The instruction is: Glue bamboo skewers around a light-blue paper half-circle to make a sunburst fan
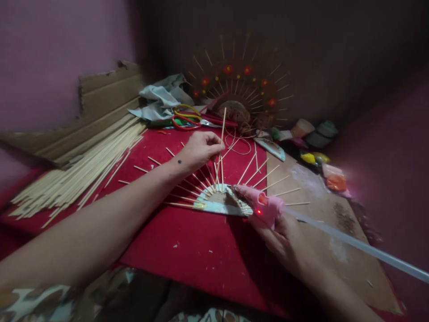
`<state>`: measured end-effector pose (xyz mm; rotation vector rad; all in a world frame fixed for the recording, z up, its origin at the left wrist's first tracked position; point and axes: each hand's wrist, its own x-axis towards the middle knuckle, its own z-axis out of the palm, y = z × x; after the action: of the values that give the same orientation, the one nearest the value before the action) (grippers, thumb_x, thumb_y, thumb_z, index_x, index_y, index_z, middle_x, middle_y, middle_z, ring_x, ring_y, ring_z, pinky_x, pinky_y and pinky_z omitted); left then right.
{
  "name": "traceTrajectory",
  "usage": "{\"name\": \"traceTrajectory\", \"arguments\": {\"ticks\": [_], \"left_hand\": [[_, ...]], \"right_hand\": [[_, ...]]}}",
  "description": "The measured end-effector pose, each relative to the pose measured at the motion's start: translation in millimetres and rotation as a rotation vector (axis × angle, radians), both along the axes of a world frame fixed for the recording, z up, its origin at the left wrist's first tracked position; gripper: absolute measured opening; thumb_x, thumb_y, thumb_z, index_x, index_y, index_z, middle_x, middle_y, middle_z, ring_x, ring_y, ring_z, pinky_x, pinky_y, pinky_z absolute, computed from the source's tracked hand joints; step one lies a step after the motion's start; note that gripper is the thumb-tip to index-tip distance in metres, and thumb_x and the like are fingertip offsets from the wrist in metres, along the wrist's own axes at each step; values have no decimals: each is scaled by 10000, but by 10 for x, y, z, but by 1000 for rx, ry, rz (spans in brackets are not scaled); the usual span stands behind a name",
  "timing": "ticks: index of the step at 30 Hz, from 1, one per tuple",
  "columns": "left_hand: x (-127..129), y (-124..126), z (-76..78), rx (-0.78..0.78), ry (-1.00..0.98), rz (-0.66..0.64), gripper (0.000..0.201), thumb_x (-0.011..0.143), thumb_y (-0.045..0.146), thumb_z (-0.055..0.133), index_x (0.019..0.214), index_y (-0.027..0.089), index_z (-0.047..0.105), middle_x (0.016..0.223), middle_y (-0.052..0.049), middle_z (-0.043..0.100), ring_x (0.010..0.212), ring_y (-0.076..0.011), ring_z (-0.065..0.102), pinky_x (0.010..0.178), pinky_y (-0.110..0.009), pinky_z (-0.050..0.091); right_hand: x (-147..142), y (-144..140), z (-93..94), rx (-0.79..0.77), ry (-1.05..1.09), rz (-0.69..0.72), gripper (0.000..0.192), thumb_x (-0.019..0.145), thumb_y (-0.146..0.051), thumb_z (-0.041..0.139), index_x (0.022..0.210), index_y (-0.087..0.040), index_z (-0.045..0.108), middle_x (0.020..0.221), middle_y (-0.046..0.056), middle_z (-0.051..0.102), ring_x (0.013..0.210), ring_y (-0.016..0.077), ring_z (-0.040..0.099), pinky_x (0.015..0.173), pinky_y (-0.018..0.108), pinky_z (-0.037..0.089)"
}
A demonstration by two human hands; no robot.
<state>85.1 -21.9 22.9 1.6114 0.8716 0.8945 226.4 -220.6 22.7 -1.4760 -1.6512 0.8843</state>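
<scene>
My left hand (203,151) pinches a thin wooden stick (224,126) held nearly upright. The stick's lower end meets the half-round cardboard base (214,206), or stands very close to it. Sticks fan outward from the curved edge of this base, on both its left and right sides. In my right hand (279,232) is a pink hot glue gun (263,203) with a red light glowing on it. Its nozzle points left, at the base's upper edge. A long clear glue stick (355,246) runs out of the gun's back toward the right.
A bundle of loose sticks (83,165) lies at left beside torn cardboard (110,96). Scissors (187,120) and grey cloth (164,96) are behind. A stick fan with red flowers (237,78) leans at the back. Small colored packets (335,176) sit at right on a brown board (348,259).
</scene>
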Motion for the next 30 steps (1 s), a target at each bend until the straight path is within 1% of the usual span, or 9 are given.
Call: {"name": "traceTrajectory", "arguments": {"ticks": [4, 7, 12, 18, 23, 26, 30], "left_hand": [[20, -26, 31, -15, -10, 12, 206, 779, -13, 613, 630, 128, 619, 435, 53, 526, 365, -29, 425, 415, -194, 327], [29, -45, 50, -40, -9, 12, 220, 781, -19, 609, 620, 130, 611, 430, 52, 521, 358, -28, 421, 412, -195, 331], [26, -50, 43, -31, -23, 12, 231, 769, -18, 624, 596, 133, 606, 437, 44, 520, 358, -25, 421, 396, -183, 325], [20, -51, 54, -2, -23, 9, 223, 753, -33, 626, 600, 129, 615, 439, 37, 528, 368, -39, 443, 389, -182, 331], [13, -40, 62, 21, -11, 3, 231, 757, -48, 614, 605, 126, 613, 438, 39, 523, 379, -49, 446, 416, -202, 338], [6, -20, 48, 35, -18, -4, 222, 758, -42, 615, 612, 126, 616, 443, 37, 526, 387, -56, 453, 429, -211, 339], [1, 7, 15, 52, -15, -3, 211, 761, -15, 631, 610, 131, 611, 447, 30, 531, 394, -64, 463, 437, -218, 337]], "right_hand": [[-9, 24, -68, 23, 39, -27, 434, 966, -330, 493, 1394, -268, 525, 1405, 94, 577, 1309, 278, 532, 1170, 518, 334], [-4, 21, -111, 49, 19, -50, 446, 958, -313, 502, 1400, -252, 518, 1422, 97, 559, 1338, 280, 503, 1181, 507, 314], [-34, 34, -74, 9, -51, -55, 438, 960, -278, 453, 1383, -207, 542, 1395, 119, 582, 1290, 297, 551, 1163, 513, 351], [-49, 11, -34, -33, -100, -44, 476, 957, -265, 452, 1430, -253, 508, 1408, 75, 590, 1316, 274, 535, 1144, 470, 400], [-39, -49, -17, -37, -121, -38, 485, 963, -275, 452, 1445, -237, 483, 1448, 64, 556, 1312, 236, 540, 1141, 426, 407], [-39, -69, 0, -38, -127, -34, 487, 968, -282, 444, 1454, -253, 470, 1454, 58, 549, 1313, 230, 537, 1137, 435, 410], [-11, -82, -27, -64, -98, -17, 499, 968, -271, 443, 1466, -289, 452, 1458, 53, 543, 1336, 251, 510, 1151, 480, 377]]}}
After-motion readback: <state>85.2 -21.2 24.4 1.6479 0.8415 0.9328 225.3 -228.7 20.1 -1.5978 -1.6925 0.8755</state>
